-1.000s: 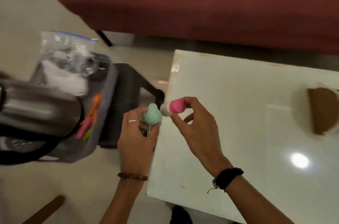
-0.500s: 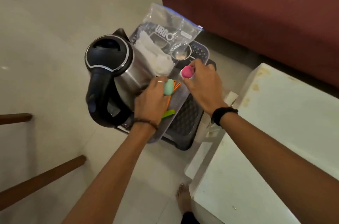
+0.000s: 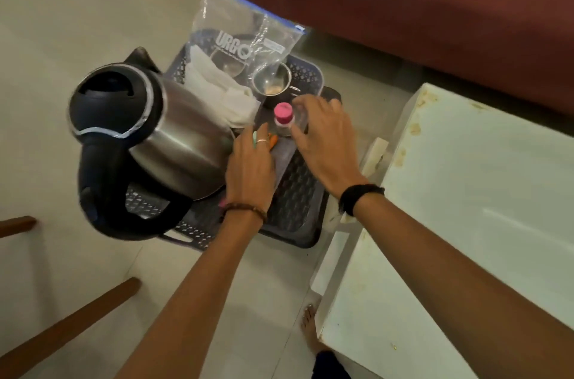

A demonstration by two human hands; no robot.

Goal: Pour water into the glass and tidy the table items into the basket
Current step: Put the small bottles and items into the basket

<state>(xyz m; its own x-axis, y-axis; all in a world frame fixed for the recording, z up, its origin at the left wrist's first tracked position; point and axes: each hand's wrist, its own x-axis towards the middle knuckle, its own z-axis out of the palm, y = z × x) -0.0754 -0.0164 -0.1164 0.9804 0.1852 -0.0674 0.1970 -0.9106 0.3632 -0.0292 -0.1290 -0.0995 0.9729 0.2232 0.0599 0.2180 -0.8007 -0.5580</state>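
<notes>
Two hands over a perforated plastic basket on the floor.

Nearest, the glossy white bench; then the left hand curled around a mint-green piece, the right hand loosely open beside a pink-capped bottle standing in the basket; steel kettle, metal cup, crinkled clear bag beyond.

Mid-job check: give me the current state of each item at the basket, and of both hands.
Kettle: lid shut, in the basket.
Pink-capped bottle: capped, upright in basket.
Steel cup: upright, open.
Zip bag: propped at the far end.
Left hand: lowered over green item.
Right hand: grip open beside bottle.
</notes>
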